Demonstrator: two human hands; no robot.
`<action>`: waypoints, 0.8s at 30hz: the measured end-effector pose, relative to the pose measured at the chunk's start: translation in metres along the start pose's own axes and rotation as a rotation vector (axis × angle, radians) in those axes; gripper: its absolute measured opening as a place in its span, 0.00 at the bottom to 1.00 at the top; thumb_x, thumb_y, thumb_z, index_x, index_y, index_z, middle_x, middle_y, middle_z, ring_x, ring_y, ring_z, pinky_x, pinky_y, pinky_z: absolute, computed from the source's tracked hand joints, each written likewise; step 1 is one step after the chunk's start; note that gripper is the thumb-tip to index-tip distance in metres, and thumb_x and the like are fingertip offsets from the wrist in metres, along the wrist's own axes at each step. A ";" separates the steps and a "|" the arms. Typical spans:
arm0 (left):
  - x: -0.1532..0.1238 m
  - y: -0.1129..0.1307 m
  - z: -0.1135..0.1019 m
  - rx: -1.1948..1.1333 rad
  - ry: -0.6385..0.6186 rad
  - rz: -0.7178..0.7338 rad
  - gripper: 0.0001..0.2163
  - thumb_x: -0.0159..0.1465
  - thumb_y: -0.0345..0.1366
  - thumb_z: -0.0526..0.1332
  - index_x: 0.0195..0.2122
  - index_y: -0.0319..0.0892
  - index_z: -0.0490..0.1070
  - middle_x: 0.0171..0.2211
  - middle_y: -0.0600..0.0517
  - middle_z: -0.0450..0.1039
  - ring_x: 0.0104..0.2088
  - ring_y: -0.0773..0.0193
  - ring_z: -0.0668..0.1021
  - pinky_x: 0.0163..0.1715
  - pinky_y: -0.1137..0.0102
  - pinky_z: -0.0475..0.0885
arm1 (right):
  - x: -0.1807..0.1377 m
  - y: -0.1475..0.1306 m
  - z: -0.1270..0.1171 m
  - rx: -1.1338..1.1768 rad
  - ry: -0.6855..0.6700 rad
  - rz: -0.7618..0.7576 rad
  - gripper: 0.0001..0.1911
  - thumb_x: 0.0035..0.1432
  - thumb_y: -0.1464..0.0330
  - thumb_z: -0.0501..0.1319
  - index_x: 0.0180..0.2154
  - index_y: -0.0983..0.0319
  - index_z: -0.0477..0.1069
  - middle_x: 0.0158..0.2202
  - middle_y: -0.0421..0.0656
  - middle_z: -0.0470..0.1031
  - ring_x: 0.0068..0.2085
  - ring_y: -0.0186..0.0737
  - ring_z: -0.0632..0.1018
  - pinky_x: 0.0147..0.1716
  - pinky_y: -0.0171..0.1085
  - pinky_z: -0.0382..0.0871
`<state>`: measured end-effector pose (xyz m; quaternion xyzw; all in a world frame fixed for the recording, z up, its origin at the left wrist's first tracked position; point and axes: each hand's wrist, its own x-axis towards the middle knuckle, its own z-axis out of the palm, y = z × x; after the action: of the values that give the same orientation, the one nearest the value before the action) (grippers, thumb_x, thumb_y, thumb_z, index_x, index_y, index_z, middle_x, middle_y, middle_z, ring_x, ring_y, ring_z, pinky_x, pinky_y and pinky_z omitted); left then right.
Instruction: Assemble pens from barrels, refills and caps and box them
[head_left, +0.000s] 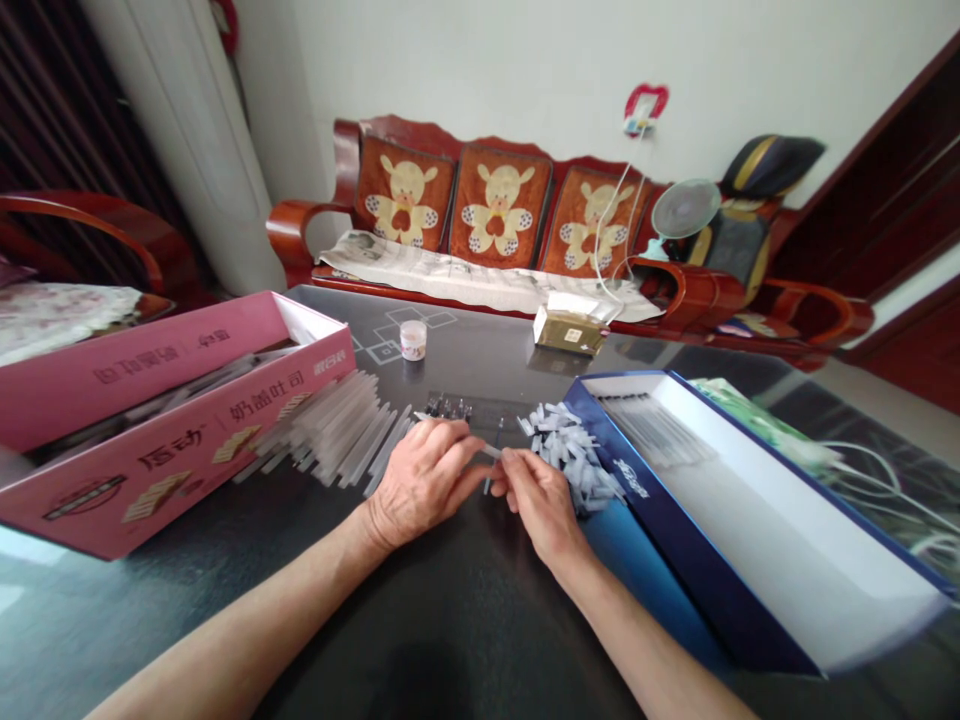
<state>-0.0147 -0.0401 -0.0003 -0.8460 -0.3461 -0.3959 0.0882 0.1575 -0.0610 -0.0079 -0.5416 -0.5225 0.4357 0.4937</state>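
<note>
My left hand (pixel 424 480) and my right hand (pixel 540 500) meet over the dark table (pixel 450 620), fingers pinched together on a thin clear tube (pixel 491 452) held between them. A heap of long clear tubes (pixel 337 430) lies just left of my left hand. To the right of my right hand sits a pile of small white plastic caps (pixel 574 450). Beyond the hands lies a cluster of small dark parts (pixel 448 408).
A pink cardboard box (pixel 172 440) lies open at the left. On the right stands a blue box (pixel 750 520) with a white inside and a few tubes. Farther back are a small white jar (pixel 413 340), a tan carton (pixel 570 328) and a red wooden sofa (pixel 495 210).
</note>
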 end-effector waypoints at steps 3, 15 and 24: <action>0.000 0.001 0.000 -0.121 0.007 -0.251 0.14 0.66 0.39 0.53 0.27 0.40 0.70 0.26 0.50 0.69 0.28 0.66 0.71 0.33 0.71 0.67 | -0.002 0.002 0.008 0.329 0.024 0.207 0.19 0.52 0.53 0.61 0.31 0.64 0.71 0.27 0.43 0.74 0.24 0.33 0.73 0.17 0.29 0.57; 0.015 0.002 0.005 -1.507 -0.082 -1.115 0.22 0.51 0.36 0.67 0.47 0.40 0.68 0.34 0.51 0.74 0.24 0.72 0.72 0.24 0.76 0.68 | -0.025 -0.008 0.021 -0.058 -0.490 0.052 0.18 0.61 0.58 0.54 0.31 0.64 0.74 0.25 0.40 0.74 0.21 0.28 0.71 0.20 0.28 0.61; 0.012 -0.002 0.007 -1.249 -0.162 -0.995 0.11 0.56 0.37 0.59 0.39 0.39 0.70 0.24 0.57 0.68 0.16 0.77 0.62 0.14 0.79 0.54 | 0.014 -0.018 -0.054 -0.966 0.011 -0.449 0.12 0.55 0.73 0.57 0.40 0.60 0.74 0.38 0.47 0.73 0.40 0.42 0.73 0.41 0.40 0.66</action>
<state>-0.0063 -0.0289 0.0035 -0.5115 -0.4024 -0.4468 -0.6138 0.2092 -0.0519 0.0179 -0.5842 -0.7643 0.0261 0.2717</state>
